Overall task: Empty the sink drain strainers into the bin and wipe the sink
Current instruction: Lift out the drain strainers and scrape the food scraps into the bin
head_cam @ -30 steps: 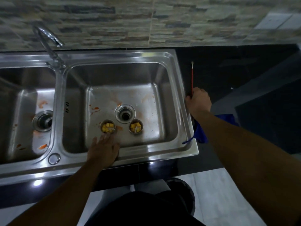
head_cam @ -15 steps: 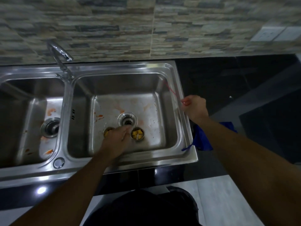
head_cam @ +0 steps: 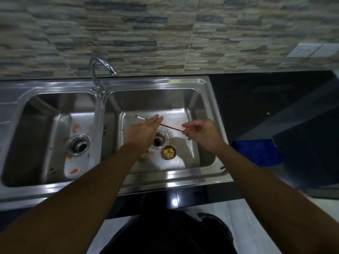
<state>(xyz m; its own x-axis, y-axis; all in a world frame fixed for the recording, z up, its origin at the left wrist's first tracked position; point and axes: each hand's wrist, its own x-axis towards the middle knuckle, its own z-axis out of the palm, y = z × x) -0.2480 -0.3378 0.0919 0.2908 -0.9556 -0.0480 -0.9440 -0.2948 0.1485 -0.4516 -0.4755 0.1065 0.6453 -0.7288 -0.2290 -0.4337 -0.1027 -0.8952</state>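
Note:
A steel double sink (head_cam: 170, 178) with orange stains fills the view. In the right basin, one strainer (head_cam: 169, 152) with yellow food bits sits beside the open drain (head_cam: 159, 140). A second strainer (head_cam: 143, 155) is mostly hidden under my left wrist. My right hand (head_cam: 201, 133) pinches the end of a thin red stick (head_cam: 169, 127), which reaches left across the basin to a pale tip. My left hand (head_cam: 145, 129) hovers over the stick with its fingers straight, holding nothing.
The left basin has its own drain (head_cam: 78, 145) and orange smears. A curved tap (head_cam: 97, 74) stands behind the divider. A blue cloth (head_cam: 256, 153) lies on the dark counter to the right of the sink. Tiled wall behind.
My right hand has carried the red stick from the counter edge into the right basin. My left hand has lifted off the strainers and stretched out over the stick.

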